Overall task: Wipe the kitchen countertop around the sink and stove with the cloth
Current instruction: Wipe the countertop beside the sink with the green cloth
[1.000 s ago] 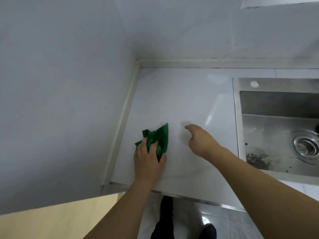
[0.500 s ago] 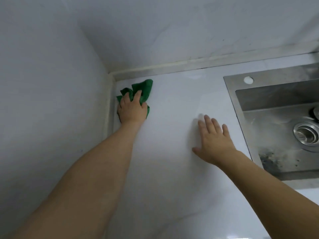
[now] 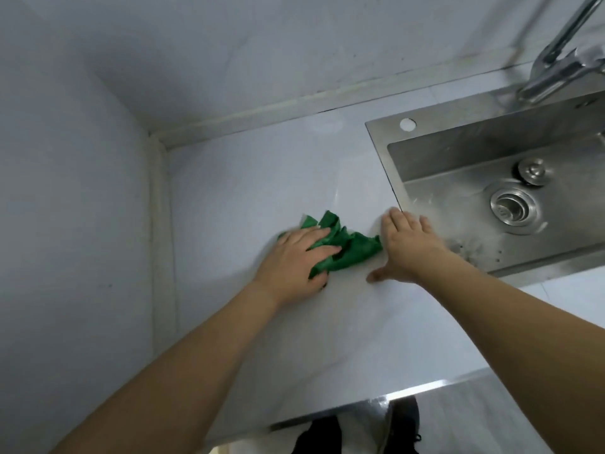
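Head view shows the green cloth (image 3: 347, 247) bunched on the white bench (image 3: 262, 178), lying between the two hands and just left of the sink (image 3: 386, 132). Its long axis runs roughly left to right, one crumpled end reaching toward the sink. Left hand (image 3: 296, 257) presses it down, fingers spread over it and the thumb tucked at its near edge. Right hand (image 3: 406, 244) lies flat and bare on the bench, fingers straight, at the sink's near corner. Judging by this, wiping is mid-way: the bench beside the sink is being worked, while the stove is out of view.
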Demonstrator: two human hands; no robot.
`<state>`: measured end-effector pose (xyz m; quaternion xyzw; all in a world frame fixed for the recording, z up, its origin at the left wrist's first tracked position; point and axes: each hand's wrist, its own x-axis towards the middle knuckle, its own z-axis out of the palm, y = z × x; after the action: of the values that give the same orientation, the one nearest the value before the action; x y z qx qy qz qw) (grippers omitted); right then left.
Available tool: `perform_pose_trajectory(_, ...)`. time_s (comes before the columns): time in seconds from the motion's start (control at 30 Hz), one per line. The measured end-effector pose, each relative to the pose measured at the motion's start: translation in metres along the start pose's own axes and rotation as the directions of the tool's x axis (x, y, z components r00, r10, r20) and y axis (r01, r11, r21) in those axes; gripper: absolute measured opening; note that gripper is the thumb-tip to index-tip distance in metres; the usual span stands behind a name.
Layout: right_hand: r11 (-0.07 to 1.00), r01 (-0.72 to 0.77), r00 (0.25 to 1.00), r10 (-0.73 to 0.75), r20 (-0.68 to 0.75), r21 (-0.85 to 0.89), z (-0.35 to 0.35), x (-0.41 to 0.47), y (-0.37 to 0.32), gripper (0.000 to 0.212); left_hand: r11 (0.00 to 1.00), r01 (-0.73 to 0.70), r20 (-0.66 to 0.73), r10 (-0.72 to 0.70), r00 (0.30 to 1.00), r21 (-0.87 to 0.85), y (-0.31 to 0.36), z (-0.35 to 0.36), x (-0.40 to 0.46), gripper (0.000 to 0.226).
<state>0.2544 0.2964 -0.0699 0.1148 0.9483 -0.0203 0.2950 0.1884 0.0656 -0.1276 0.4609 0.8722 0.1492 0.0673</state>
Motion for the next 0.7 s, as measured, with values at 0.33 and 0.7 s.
perform_pose_trajectory(0.33,0.989,0.051,0.988,-0.03,-0.148,0.14,0.037,-0.07,0.051,0.096,0.865,0.478,-0.248,-0.502,0.829,-0.152,0.071,0.026,-0.019,0.042)
perform_pose_trajectory(0.7,0.977,0.036,0.992,-0.008,-0.13,0.211,0.085,-0.144,0.093,0.102,0.334,0.89,-0.318,-0.919,0.234,-0.31,0.144,0.042,-0.1,0.037)
